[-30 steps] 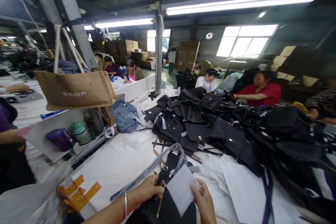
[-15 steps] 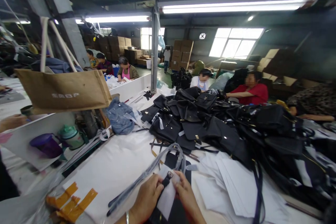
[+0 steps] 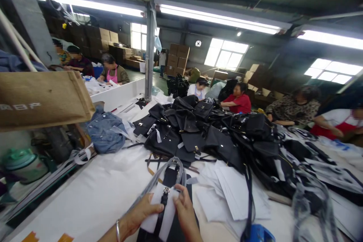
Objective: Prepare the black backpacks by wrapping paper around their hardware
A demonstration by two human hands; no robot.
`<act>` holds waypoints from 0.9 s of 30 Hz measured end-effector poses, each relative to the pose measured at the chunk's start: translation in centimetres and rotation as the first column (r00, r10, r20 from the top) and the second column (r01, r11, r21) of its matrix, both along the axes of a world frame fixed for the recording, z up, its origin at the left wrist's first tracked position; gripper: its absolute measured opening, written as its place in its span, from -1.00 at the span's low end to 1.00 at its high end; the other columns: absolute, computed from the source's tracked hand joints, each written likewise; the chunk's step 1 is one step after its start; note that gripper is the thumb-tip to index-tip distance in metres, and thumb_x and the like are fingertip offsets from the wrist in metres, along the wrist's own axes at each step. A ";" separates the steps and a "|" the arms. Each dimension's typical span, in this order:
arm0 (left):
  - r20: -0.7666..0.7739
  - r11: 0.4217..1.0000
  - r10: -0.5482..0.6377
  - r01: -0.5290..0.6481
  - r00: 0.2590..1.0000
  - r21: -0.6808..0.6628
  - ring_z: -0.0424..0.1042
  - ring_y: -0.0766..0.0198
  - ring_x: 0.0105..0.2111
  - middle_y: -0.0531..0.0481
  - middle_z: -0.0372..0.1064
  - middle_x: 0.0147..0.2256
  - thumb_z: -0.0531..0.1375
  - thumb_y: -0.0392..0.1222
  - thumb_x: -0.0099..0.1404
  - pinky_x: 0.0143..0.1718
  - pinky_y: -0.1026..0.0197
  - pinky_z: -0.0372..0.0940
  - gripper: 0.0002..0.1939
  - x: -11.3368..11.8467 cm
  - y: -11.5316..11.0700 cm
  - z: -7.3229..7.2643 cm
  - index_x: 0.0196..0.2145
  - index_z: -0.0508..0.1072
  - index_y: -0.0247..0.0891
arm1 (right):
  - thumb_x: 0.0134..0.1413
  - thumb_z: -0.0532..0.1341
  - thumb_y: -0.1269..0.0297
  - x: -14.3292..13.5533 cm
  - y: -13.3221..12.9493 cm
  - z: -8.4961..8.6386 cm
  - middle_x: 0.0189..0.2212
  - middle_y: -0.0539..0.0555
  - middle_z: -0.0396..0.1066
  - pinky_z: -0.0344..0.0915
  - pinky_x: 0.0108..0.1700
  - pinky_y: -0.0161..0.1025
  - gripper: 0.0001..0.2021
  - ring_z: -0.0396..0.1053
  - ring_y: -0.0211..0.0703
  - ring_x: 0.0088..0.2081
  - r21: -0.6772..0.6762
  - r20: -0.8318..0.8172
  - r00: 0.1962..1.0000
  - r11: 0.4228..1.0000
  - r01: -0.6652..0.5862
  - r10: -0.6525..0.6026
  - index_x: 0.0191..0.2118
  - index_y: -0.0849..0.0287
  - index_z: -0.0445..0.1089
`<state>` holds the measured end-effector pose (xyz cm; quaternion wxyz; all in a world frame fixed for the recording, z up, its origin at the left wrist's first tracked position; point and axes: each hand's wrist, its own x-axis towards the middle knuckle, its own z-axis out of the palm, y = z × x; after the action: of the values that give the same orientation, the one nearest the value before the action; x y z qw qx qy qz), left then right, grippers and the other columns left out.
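Note:
A black bag [image 3: 189, 193] lies on the white table below me, with clear plastic-wrapped handles [image 3: 177, 162]. Across its front runs a black strap [image 3: 161, 217] with a metal buckle [image 3: 166, 191], and a white sheet [image 3: 169, 211] lies beneath the strap. My left hand [image 3: 138, 211], a silver bangle on its wrist, grips the sheet's left side, its thumb reaching the strap's edge. On the other side, my right hand [image 3: 184, 208] pinches the sheet near its upper right edge. Some of my fingers are hidden by the sheet.
A heap of black bags [image 3: 195, 128] fills the table's far side. White sheets [image 3: 231, 193] lie to the right, near a blue object [image 3: 259, 233]. At left are a denim garment [image 3: 104, 130], a hanging tan bag [image 3: 45, 100] and a green-lidded bottle [image 3: 22, 166]. Several co-workers sit beyond.
My view has swung right. My left hand has shifted off the buckle end of the strap to the sheet's left side. The strap now lies straight over the sheet.

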<state>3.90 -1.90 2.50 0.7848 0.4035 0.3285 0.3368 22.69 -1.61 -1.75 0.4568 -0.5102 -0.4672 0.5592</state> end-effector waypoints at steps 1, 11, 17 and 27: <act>-0.019 1.000 0.024 -0.024 1.000 0.001 0.47 -0.09 -0.12 -0.18 0.53 -0.20 0.32 -0.05 0.11 -0.04 -0.01 0.30 -0.53 0.1 -0.1 0.0 -0.05 0.46 -0.31 | 0.05 0.17 -0.04 -0.1 -0.3 0.3 -0.40 0.01 0.40 0.26 -0.40 -0.27 -0.56 0.34 -0.16 -0.42 0.015 0.025 0.998 0.999 0.050 -0.050 -0.01 0.08 0.24; -0.234 0.964 0.247 -0.213 0.940 0.160 0.43 0.02 -0.07 -0.08 0.50 -0.08 0.25 -0.05 0.17 0.06 0.05 0.26 -0.58 1.8 -0.6 -1.7 -0.03 0.48 -0.23 | 0.04 0.21 0.01 -2.9 -0.7 1.8 -0.32 0.01 0.44 0.22 -0.16 -0.25 -0.72 0.35 -0.10 -0.24 0.029 0.074 0.989 0.992 0.123 -0.124 -0.28 0.13 0.37; -0.234 0.982 0.173 -0.150 0.957 0.114 0.40 -0.01 0.00 -0.08 0.48 -0.04 0.15 0.12 0.25 0.05 0.03 0.28 -0.48 0.8 -1.0 -0.4 0.07 0.41 -0.20 | -0.03 0.25 -0.02 -2.6 0.0 0.8 -0.53 -0.07 0.26 0.09 -0.36 -0.32 -0.68 0.16 -0.24 -0.44 -0.018 0.033 0.985 0.985 0.169 -0.169 -0.42 0.16 0.33; -0.234 0.973 0.229 -0.219 0.945 0.065 0.43 -0.04 -0.02 -0.14 0.47 -0.03 0.17 0.19 0.19 0.07 -0.05 0.29 -0.41 1.4 -0.4 -2.4 0.05 0.41 -0.26 | -0.01 0.25 0.04 -2.7 0.5 0.6 -0.54 -0.08 0.25 0.07 -0.34 -0.32 -0.73 0.14 -0.25 -0.45 0.006 0.139 0.976 0.985 0.171 -0.170 -0.42 0.17 0.35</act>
<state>5.34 -2.34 0.13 0.6882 0.4160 0.4583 0.3786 19.95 -1.08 -1.12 0.4679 -0.5876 -0.4505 0.4825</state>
